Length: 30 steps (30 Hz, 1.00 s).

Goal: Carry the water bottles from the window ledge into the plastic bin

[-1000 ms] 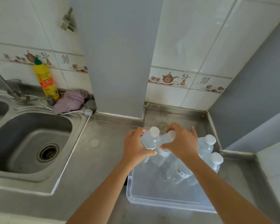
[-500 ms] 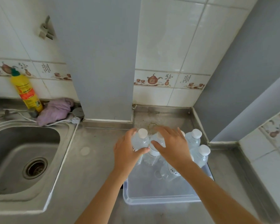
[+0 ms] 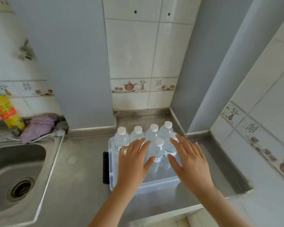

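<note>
Water bottles (image 3: 157, 149) stand upright in the plastic bin (image 3: 159, 183) — both hands' fingers (image 3: 138, 147) spread, holding nothing.

You have six water bottles (image 3: 157, 150) upright in one plastic bin (image 3: 159, 183), one yellow detergent bottle (image 3: 7, 112), one purple cloth (image 3: 38, 126), one sink (image 3: 15, 166) and two hands.

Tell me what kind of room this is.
Most likely a home kitchen: a stainless steel sink set in a steel counter, a yellow dish soap bottle beside it, and teapot-patterned wall tiles.
</note>
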Tool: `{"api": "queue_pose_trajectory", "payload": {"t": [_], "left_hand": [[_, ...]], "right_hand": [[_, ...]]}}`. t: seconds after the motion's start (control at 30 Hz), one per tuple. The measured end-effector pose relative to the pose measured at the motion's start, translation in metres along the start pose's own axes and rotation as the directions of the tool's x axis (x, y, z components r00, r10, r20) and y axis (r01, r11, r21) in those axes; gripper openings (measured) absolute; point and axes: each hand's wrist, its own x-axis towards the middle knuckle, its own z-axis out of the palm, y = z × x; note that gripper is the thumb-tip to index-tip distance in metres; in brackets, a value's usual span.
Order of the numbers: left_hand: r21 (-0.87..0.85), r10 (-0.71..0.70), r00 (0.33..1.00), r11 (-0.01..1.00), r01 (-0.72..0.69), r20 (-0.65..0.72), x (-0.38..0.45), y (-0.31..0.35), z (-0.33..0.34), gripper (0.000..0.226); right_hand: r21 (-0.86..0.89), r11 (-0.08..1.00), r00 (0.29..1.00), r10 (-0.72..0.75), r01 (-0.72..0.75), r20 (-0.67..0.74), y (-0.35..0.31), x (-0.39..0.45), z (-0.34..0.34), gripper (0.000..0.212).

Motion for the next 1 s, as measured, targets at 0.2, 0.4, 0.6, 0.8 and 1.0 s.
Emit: {"api": "queue_pose_trajectory", "payload": {"t": [0.2,0.4,0.6,0.8,1.0], "left_hand": [[0.075,0.016,0.996,0.997,-0.022,0.088,-0.001,0.043,0.01,0.064],[0.06,0.206,0.979,0.977,-0.206,0.001,-0.039,0.124,0.004,0.055],[-0.083,0.406,0.913,0.912,-0.402,0.039,-0.117,0.246,0.004,0.058],[-0.232,0.576,0.805,0.81,-0.538,0.143,-0.187,0.365,0.005,0.063],[-0.369,0.753,0.65,0.636,-0.677,0.105,-0.235,0.473,0.011,0.056]], "right_hand": [[-0.089,0.993,0.996,0.082,-0.079,0.039,0.046,-0.087,-0.03,0.047],[-0.15,0.953,0.962,0.269,-0.262,0.033,0.085,-0.184,-0.08,0.052],[-0.19,0.884,0.904,0.423,-0.427,-0.063,0.115,-0.302,-0.148,0.05],[-0.239,0.739,0.776,0.605,-0.63,-0.176,0.143,-0.419,-0.218,0.05],[-0.25,0.546,0.6,0.735,-0.8,-0.315,0.165,-0.516,-0.273,0.049]]}}
